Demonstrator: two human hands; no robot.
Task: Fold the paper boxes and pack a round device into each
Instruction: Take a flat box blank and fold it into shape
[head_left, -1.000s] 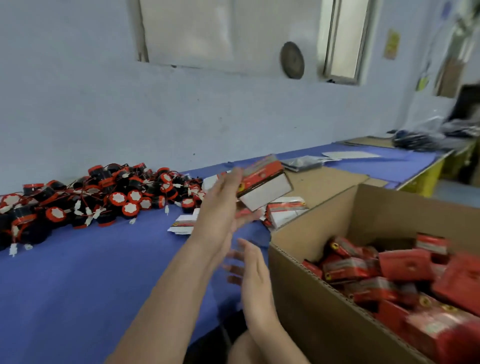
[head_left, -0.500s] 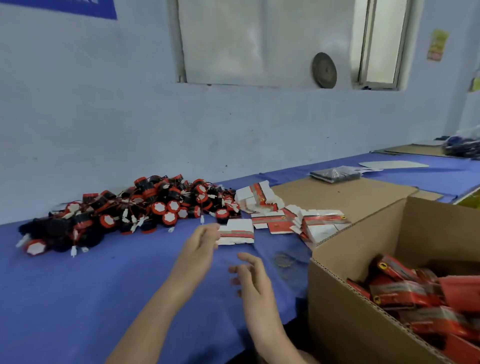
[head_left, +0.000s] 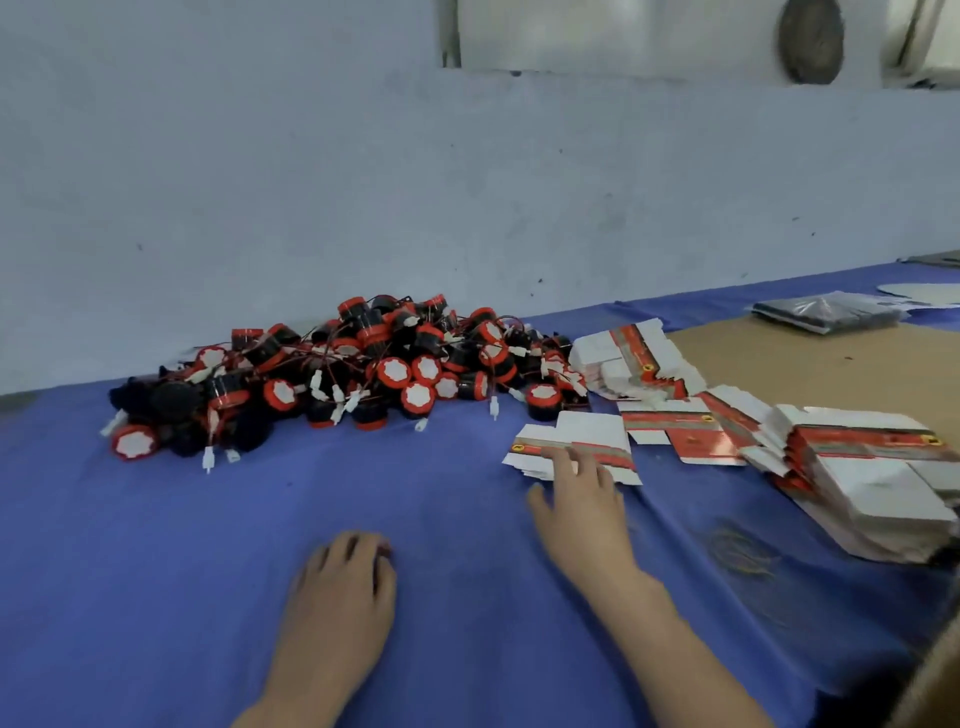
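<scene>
Trainer: Fingertips are doing the work here. The person's right hand (head_left: 582, 499) is reaching onto the small stack of flat box blanks (head_left: 597, 441) lying mid-surface. Its fingers are spread and nearly straight, pressing on the top blank rather than gripping anything.

Checker: And the left hand (head_left: 343, 577)?

Trainer: It is resting on the blue table cloth (head_left: 156, 597) nearer the front edge, fingers loosely curled, holding nothing I can make out. To do this well, the person should be sliding only the top blank off with the fingertips, then pinching that single sheet. The blanks are lying tight together, so two could be lifting at once.

Checker: Counting, then?

Trainer: Two hands. Blanks are sitting in four groups: the stack under the hand, a fanned heap (head_left: 634, 358) toward the far edge, a few loose ones (head_left: 691, 431) between, and a tall stack (head_left: 872, 467) by the right edge. Sheets within each are blurring together, so no count there. The round devices (head_left: 363, 374), red-capped and wired, are lying heaped along the far edge, left of the blanks. They are running to dozens, too tangled for an exact number. One dark packet (head_left: 826, 312) is lying toward the far right corner, at the back of a brown cardboard sheet (head_left: 779, 364).
</scene>
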